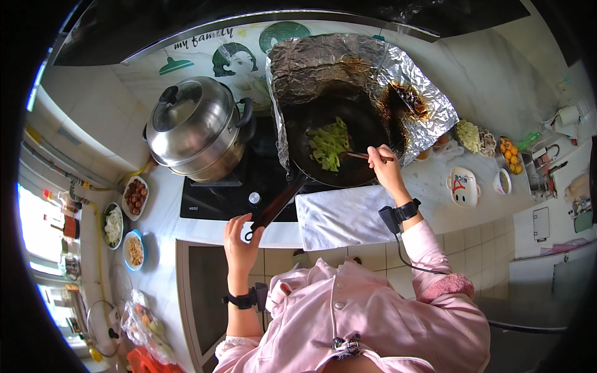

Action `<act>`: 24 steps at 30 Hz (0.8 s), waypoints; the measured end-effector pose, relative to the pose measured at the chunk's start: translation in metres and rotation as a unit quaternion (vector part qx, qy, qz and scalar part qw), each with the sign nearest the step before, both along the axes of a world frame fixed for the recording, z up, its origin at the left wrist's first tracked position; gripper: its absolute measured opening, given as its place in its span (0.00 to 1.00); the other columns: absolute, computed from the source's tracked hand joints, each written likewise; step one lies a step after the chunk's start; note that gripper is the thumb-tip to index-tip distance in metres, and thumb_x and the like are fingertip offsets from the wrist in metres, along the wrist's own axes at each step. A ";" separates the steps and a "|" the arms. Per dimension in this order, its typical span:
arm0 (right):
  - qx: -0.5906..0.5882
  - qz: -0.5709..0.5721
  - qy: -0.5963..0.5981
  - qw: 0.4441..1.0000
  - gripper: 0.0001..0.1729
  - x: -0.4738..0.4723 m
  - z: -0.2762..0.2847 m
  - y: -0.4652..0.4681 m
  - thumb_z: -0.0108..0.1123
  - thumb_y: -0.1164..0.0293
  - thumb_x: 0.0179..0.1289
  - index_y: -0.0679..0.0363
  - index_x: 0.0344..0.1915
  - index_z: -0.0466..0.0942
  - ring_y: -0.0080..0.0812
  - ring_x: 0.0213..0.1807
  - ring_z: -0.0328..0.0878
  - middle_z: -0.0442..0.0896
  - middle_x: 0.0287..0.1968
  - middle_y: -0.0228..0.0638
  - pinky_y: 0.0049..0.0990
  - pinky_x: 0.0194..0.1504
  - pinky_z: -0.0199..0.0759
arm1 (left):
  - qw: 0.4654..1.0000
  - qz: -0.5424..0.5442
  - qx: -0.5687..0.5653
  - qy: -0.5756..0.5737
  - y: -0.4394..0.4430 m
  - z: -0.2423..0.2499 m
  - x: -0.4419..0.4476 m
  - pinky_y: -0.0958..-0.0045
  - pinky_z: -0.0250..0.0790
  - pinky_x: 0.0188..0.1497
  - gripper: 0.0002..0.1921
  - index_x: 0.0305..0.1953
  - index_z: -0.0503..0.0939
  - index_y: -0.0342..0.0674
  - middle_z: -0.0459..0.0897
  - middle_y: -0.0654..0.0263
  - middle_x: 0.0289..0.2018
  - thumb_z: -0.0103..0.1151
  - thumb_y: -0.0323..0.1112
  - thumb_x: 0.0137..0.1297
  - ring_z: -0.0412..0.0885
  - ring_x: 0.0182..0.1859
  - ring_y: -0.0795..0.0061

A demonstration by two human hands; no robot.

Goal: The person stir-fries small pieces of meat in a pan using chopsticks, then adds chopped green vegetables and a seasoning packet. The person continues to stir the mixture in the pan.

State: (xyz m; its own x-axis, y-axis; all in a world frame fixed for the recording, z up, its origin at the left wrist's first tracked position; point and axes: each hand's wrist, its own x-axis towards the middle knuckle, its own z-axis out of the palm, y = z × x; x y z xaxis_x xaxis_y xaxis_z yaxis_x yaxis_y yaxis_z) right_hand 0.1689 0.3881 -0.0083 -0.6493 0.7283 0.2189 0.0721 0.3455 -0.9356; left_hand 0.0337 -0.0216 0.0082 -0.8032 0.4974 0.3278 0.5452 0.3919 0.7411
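A dark wok (364, 172) stands on the black gas hob (205, 200), with sliced green vegetables (330, 143) heaped inside. My right hand (385, 168) is closed on the handle of a brown spatula or spoon (357, 155), whose far end is among the greens. My left hand (242, 238) is at the end of the wok's long dark handle (280, 203), thumb and fingers around its tip; how firmly it grips is hard to see. Crumpled aluminium foil (419, 112) shields the wok's back and right side. A white cloth (333, 217) lies along the counter's front edge, below the wok.
A lidded stainless steel steamer pot (196, 135) stands left on the hob. Bowls of reddish-brown pieces (135, 198), white slices (113, 226) and tan bits (135, 252) sit on the left counter. At right are a white dish (463, 187), a small bowl (503, 181) and yellow-orange food (511, 156).
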 end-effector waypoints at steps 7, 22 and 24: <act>0.116 0.049 -0.062 0.990 0.20 -0.024 0.007 -0.022 0.65 0.63 0.77 0.65 0.28 0.80 0.22 0.27 0.63 0.67 0.31 0.28 0.27 0.31 0.59 | 0.992 -0.112 0.009 -0.058 0.012 -0.003 -0.016 0.61 0.75 0.51 0.20 0.53 0.83 0.36 0.84 0.56 0.48 0.73 0.25 0.58 0.82 0.49 0.53; 0.411 0.283 -0.164 0.851 0.05 -0.032 0.025 -0.046 0.59 0.79 0.62 0.58 0.31 0.72 0.43 0.42 0.79 0.74 0.37 0.37 0.40 0.42 0.76 | 0.994 -0.086 0.008 -0.060 0.020 -0.004 -0.008 0.64 0.78 0.49 0.20 0.54 0.81 0.33 0.83 0.53 0.48 0.71 0.22 0.59 0.85 0.48 0.52; 0.430 0.263 -0.188 0.843 0.08 -0.033 0.023 -0.023 0.57 0.80 0.60 0.57 0.28 0.69 0.41 0.40 0.78 0.72 0.35 0.35 0.40 0.40 0.75 | 0.994 -0.086 0.007 -0.065 0.021 -0.004 -0.006 0.64 0.78 0.49 0.20 0.54 0.81 0.33 0.83 0.53 0.48 0.71 0.22 0.60 0.85 0.47 0.52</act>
State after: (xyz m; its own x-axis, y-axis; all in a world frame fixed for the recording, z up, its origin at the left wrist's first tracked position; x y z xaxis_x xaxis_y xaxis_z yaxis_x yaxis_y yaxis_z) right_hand 0.1358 0.3650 0.0149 -0.9740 -0.0056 0.2263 -0.0679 0.9609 -0.2686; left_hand 0.0274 -0.0001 0.0039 -0.7430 0.6271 0.2338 0.5022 0.2914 0.8142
